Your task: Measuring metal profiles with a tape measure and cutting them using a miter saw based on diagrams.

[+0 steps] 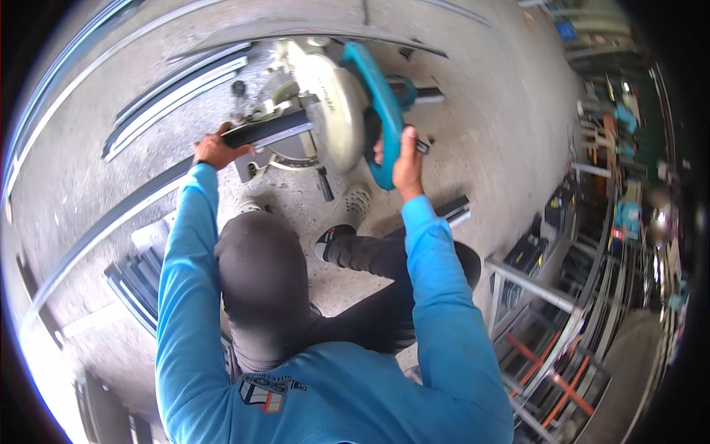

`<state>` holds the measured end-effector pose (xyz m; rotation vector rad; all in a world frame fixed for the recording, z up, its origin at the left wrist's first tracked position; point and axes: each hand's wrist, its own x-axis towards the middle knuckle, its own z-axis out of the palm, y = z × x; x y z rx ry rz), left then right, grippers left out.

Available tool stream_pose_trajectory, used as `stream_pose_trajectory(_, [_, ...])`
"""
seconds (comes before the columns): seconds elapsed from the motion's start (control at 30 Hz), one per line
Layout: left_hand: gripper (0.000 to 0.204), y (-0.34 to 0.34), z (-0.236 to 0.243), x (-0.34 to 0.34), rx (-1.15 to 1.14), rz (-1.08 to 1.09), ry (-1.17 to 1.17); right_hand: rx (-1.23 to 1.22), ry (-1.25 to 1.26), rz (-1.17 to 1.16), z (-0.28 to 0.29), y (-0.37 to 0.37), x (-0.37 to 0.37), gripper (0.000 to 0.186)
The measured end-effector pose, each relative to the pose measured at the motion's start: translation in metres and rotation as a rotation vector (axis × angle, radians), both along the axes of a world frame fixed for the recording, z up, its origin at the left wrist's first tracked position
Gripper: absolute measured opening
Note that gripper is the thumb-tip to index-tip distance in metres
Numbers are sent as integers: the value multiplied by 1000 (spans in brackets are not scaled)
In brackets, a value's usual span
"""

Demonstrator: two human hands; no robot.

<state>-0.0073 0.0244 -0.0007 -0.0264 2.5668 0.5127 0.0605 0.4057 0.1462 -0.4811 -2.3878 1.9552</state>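
A miter saw (342, 122) with a pale blade guard and a teal handle (376, 85) stands on the floor in front of me. My right hand (407, 164) is wrapped round the lower part of that handle. A long dark metal profile (275, 130) lies across the saw's base, under the guard, and runs far out to the left. Around it, just left of the saw, my left hand (219, 147) is closed, thumb toward the base. The guard hides the blade, so I cannot tell whether it touches the profile.
More metal profiles (177, 96) lie on the concrete floor beyond my left hand, and a stack (133, 281) sits beside my left arm. A short profile piece (455, 211) rests near my right forearm. Metal racks (536, 285) with tools and frames line the right side.
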Motion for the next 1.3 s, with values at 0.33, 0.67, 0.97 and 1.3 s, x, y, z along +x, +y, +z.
stream_pose_trajectory(0.33, [98, 4, -16, 2, -49, -14, 101, -63, 142, 24, -5, 3, 4, 54])
stream_pose_trajectory(0.67, [89, 8, -14, 3, -83, -17, 119, -89, 140, 13, -13, 4, 10, 57])
stream_pose_trajectory(0.97, [83, 10, -10, 4, -76, -15, 130, -77, 148, 5, -24, 3, 15, 55])
stream_pose_trajectory(1.3, [88, 8, -12, 2, 43, 24, 86, -83, 143, -3, -32, 4, 20, 58])
